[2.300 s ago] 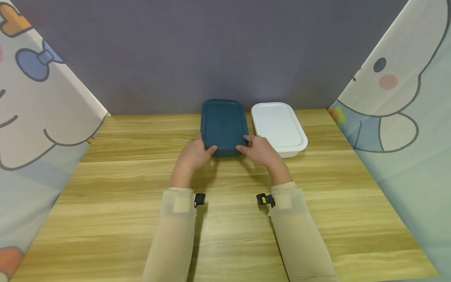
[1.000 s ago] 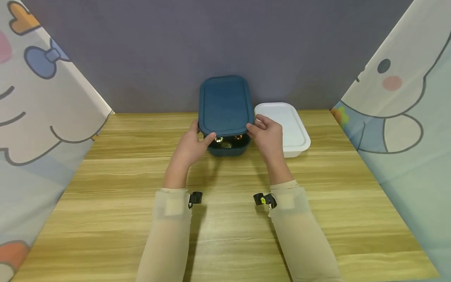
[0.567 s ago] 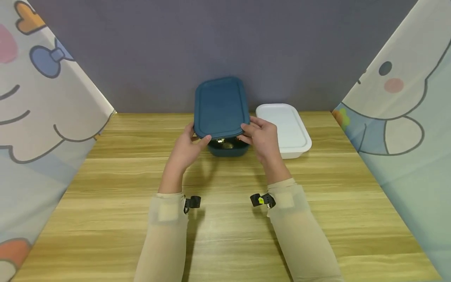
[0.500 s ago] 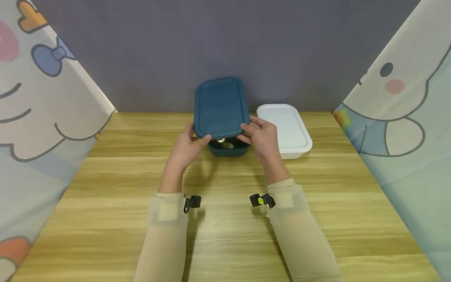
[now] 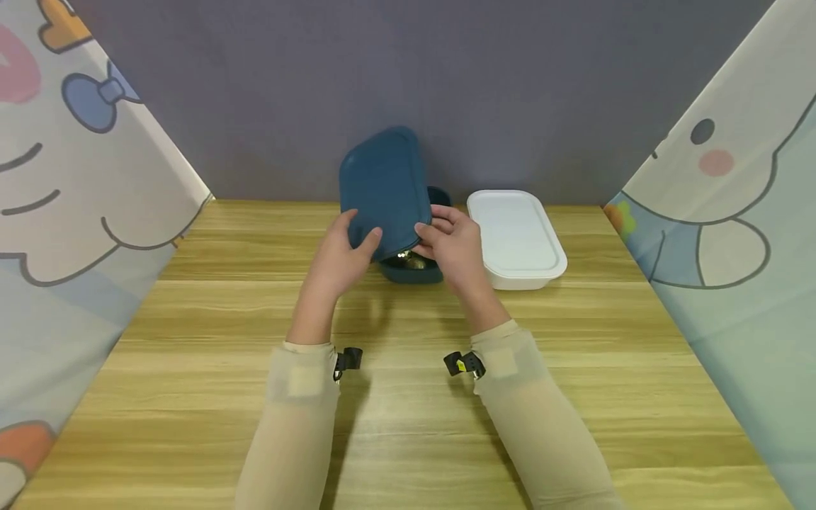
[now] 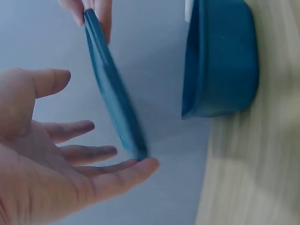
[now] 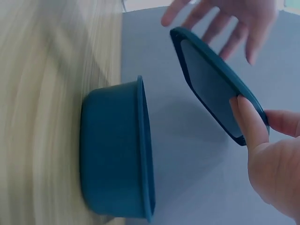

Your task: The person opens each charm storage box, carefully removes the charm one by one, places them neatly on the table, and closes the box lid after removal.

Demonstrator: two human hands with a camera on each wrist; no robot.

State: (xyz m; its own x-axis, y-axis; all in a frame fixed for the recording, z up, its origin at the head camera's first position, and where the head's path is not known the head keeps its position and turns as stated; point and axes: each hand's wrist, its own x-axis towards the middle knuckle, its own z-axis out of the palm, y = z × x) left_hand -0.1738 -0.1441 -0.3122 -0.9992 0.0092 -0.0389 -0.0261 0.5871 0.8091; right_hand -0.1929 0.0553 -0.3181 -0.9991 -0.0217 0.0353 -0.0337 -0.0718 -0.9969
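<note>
My right hand (image 5: 457,246) pinches the near right edge of a dark blue lid (image 5: 382,188), thumb on top and fingers beneath. The lid hangs tilted above a matching dark blue box (image 5: 413,275), whose opening it partly covers in the head view. Shiny gold-coloured things (image 5: 411,260) show inside the box; their kind is hidden. My left hand (image 5: 338,256) is spread at the lid's left side. In the left wrist view its thumb stands off the lid (image 6: 112,89) and a fingertip is right at the lid's lower end.
A white lidded box (image 5: 518,234) stands just right of the blue one on the wooden table (image 5: 408,425). A grey wall (image 5: 408,78) rises close behind both boxes. Cartoon-printed panels (image 5: 720,212) flank the table.
The lid has come up off the blue box, moved left and tilted, uncovering gold-coloured contents. My left thumb and fingers have loosened from its edge while the right hand keeps its pinch.
</note>
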